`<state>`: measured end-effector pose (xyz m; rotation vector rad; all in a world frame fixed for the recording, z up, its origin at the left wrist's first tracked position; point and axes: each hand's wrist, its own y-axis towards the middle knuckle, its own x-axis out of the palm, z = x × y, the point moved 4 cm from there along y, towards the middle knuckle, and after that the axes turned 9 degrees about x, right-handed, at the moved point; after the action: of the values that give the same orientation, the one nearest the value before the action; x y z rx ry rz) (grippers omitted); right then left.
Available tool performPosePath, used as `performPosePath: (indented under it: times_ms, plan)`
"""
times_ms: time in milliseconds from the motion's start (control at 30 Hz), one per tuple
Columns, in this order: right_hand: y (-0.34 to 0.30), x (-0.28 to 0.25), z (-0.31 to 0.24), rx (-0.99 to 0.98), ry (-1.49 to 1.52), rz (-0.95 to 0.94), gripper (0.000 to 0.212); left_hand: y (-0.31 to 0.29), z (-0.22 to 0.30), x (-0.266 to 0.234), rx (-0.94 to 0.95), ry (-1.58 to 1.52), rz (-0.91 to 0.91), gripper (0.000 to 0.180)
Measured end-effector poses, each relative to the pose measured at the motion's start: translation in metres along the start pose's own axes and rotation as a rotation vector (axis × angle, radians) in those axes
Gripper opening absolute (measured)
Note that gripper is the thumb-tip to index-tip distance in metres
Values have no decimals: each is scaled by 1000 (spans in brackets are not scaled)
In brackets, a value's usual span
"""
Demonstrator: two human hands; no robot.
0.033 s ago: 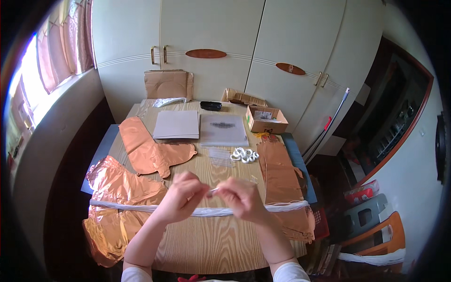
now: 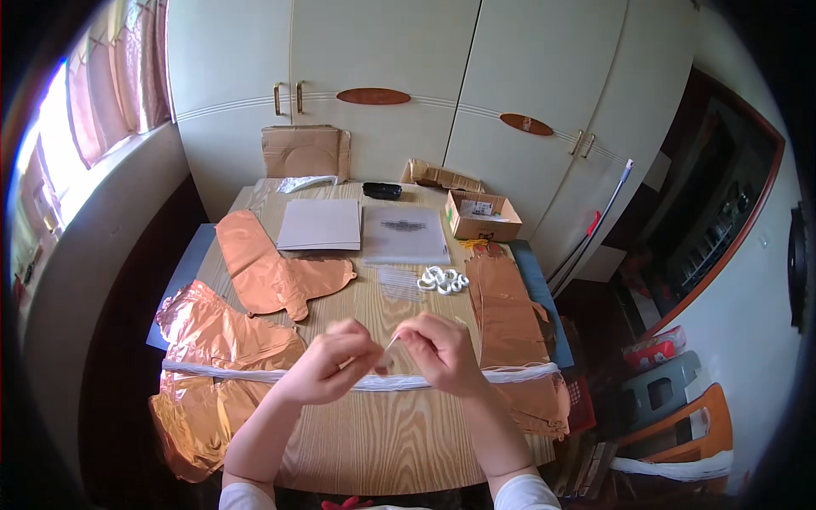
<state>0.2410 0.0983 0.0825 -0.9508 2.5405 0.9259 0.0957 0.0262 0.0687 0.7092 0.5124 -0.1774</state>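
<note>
My left hand point(image 2: 333, 364) and my right hand point(image 2: 444, 350) are raised close together above the middle of the table, fingers pinched. A short, thin white strip point(image 2: 392, 343) runs between their fingertips; its exact kind is too small to make out. Below both hands, a long bundle of white strings point(image 2: 399, 382) lies across the table from side to side. Left of my left hand are crumpled rose-gold foil balloons point(image 2: 225, 331), and beyond them another flat foil balloon point(image 2: 255, 272). More folded foil balloons point(image 2: 506, 314) lie to the right of my right hand.
On the wooden table point(image 2: 357, 446) are white coils point(image 2: 442, 280), thin clear sticks point(image 2: 398, 284), grey-white boards point(image 2: 320, 224), a clear plastic packet point(image 2: 404, 242), a black case point(image 2: 382, 191) and a small open cardboard box point(image 2: 483, 219). A wooden chair point(image 2: 721, 416) stands at the right.
My right hand has lifted and turned slightly, its fingertips drawing up and away from the left. More of the white strip shows between the hands.
</note>
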Motion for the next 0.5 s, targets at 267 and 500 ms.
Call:
performPosePath:
  times_ms: [267, 500]
  plan:
    - [0, -3, -7, -78, -47, 53, 4, 0, -2, -1, 39, 50, 38, 21]
    - [-4, 2, -7, -172, -71, 51, 4, 1, -3, -1, -23, 49, 176, 22]
